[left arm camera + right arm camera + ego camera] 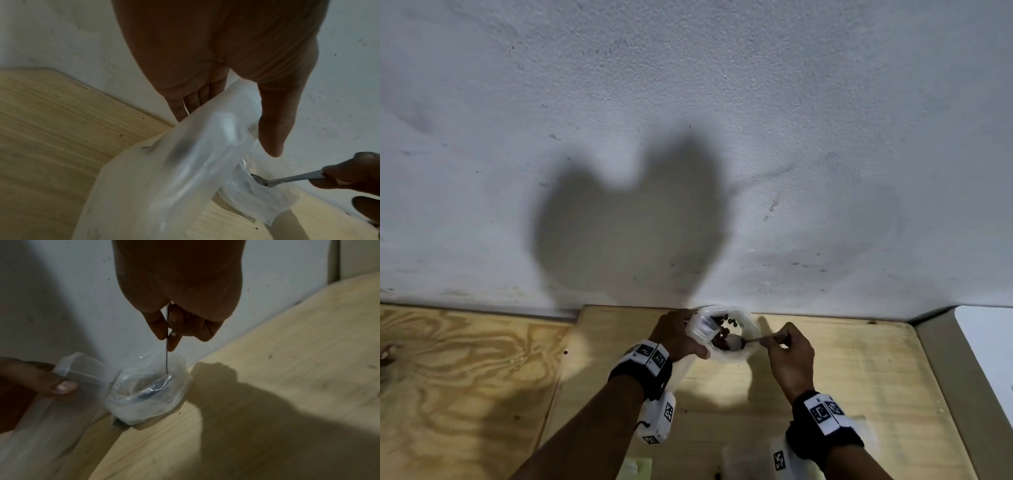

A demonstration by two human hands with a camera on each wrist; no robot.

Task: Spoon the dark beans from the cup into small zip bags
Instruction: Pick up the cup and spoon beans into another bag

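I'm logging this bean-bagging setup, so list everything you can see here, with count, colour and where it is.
Cup: one, clear plastic lined with a clear bag, at the table's far edge by the wall.
Dark beans: a small heap, brown-black, inside the cup.
Spoon: one, silver metal, bowl down in the cup among the beans.
Zip bag: one, clear, held just left of the cup.
Table: one, pale plywood, against the wall.
Wall: white, rough, carrying the hands' shadow.
Wrist bands: two, black with black-and-white marker tags, one on each wrist.
Left hand: grip on the zip bag.
Right hand: pinches the spoon's handle.
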